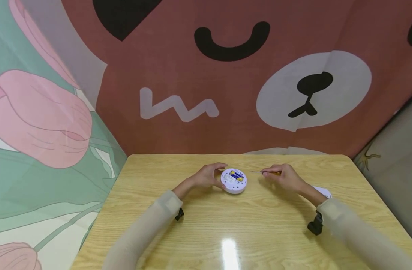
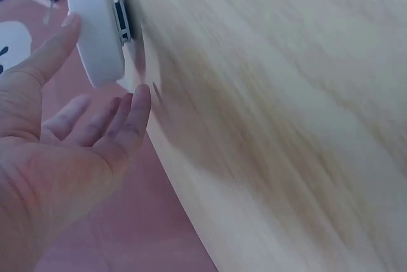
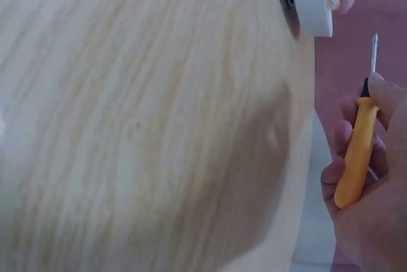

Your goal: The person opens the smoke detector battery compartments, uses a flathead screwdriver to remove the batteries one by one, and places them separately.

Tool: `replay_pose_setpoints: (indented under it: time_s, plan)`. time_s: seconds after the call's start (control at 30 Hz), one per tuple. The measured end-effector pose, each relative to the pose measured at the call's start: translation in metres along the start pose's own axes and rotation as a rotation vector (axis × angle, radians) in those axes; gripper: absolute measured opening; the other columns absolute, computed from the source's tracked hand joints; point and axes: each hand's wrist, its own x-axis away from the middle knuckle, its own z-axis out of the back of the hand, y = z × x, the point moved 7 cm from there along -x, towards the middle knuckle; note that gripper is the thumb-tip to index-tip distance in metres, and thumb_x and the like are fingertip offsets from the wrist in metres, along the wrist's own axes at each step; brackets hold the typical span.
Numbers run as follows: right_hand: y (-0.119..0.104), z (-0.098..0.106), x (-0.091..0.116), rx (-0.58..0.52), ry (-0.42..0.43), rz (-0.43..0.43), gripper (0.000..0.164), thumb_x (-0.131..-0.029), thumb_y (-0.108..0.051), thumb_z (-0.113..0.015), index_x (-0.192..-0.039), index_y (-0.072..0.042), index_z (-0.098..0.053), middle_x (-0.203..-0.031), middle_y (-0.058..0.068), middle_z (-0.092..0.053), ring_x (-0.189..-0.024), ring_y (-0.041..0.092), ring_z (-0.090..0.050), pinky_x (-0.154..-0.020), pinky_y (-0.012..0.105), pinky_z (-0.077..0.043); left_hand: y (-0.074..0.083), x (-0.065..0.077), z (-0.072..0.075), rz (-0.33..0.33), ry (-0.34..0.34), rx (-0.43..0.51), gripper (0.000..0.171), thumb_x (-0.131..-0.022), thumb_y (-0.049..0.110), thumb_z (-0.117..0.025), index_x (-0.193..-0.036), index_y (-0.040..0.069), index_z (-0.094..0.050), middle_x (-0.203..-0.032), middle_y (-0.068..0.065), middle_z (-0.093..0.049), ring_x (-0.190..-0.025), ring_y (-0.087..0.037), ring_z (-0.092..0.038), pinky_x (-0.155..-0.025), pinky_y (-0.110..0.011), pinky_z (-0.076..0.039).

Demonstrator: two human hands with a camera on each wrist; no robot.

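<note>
A round white device (image 1: 233, 181) lies on the wooden table, its upper face bearing a blue-and-yellow label and several small dark holes. At its left side is my left hand (image 1: 206, 176), the thumb touching the device and the other fingers loosely extended around its edge. The left wrist view shows a dark slotted part (image 2: 121, 19) on the device's underside. To the right, my right hand (image 1: 285, 178) grips the yellow handle of a screwdriver (image 3: 358, 151). Its metal shaft points left, with the tip apart from the device.
A flat white item (image 1: 322, 192) lies on the table beyond my right forearm, which partly hides it. Behind the table (image 1: 192, 232) hangs a brown cloth (image 1: 179, 75) with a cartoon face; a flowered cloth (image 1: 40, 116) hangs on the left.
</note>
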Motion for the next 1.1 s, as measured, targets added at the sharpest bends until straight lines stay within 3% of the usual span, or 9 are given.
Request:
replay_pose_setpoints:
  time_s: [0.23,0.33,0.5,0.63,0.87,1.1]
  plan:
    - [-0.014,0.008,-0.006,0.107,0.015,0.101,0.02,-0.099,-0.007,-0.075,-0.115,0.003,-0.08,-0.096,0.012,-0.078,-0.071,0.016,-0.063,-0.058,0.023,-0.047,-0.007,0.002,0.01,-0.047,0.006,-0.029,0.048,-0.091,0.003,-0.083,-0.137,0.005,-0.069,-0.144,-0.012,-0.066,-0.132,-0.032,-0.063,-0.114,-0.041,-0.048]
    - [-0.025,0.011,-0.01,0.204,0.022,0.168,0.018,-0.096,-0.006,-0.078,-0.113,0.002,-0.081,-0.094,0.007,-0.079,-0.065,0.006,-0.058,-0.055,0.023,-0.043,-0.007,0.002,0.013,-0.049,0.016,0.007,0.042,-0.097,0.004,-0.077,-0.138,0.003,-0.068,-0.143,-0.015,-0.066,-0.13,-0.034,-0.063,-0.112,-0.044,-0.05]
    - [-0.044,0.019,-0.018,0.394,0.034,0.242,0.016,-0.092,-0.008,-0.083,-0.108,-0.005,-0.085,-0.09,0.001,-0.078,-0.061,0.0,-0.048,-0.051,0.023,-0.038,-0.007,0.001,0.011,-0.005,0.016,0.046,0.054,-0.098,0.017,-0.08,-0.146,0.003,-0.061,-0.149,-0.015,-0.061,-0.13,-0.033,-0.064,-0.11,-0.044,-0.051]
    - [-0.057,0.022,-0.022,0.516,0.033,0.307,0.016,-0.089,-0.011,-0.086,-0.105,-0.008,-0.086,-0.089,0.0,-0.078,-0.059,-0.001,-0.046,-0.049,0.023,-0.037,-0.003,-0.001,0.005,-0.003,0.004,0.007,0.066,-0.091,0.023,-0.088,-0.148,0.003,-0.059,-0.151,-0.014,-0.06,-0.13,-0.031,-0.064,-0.111,-0.042,-0.05]
    - [-0.072,0.021,-0.028,0.624,0.0,0.384,0.015,-0.088,-0.015,-0.087,-0.103,-0.011,-0.087,-0.085,-0.002,-0.075,-0.061,-0.001,-0.05,-0.05,0.021,-0.037,0.004,-0.002,-0.001,-0.04,0.002,-0.08,0.075,-0.083,0.022,-0.094,-0.148,0.003,-0.06,-0.151,-0.013,-0.06,-0.127,-0.027,-0.065,-0.112,-0.039,-0.049]
    - [-0.089,0.017,-0.032,0.698,-0.039,0.438,0.013,-0.086,-0.015,-0.09,-0.099,-0.013,-0.087,-0.083,-0.004,-0.072,-0.069,0.008,-0.063,-0.055,0.024,-0.045,0.006,-0.004,-0.005,-0.062,-0.003,-0.156,0.076,-0.081,0.025,-0.096,-0.146,0.004,-0.062,-0.147,-0.011,-0.063,-0.13,-0.024,-0.062,-0.114,-0.038,-0.047]
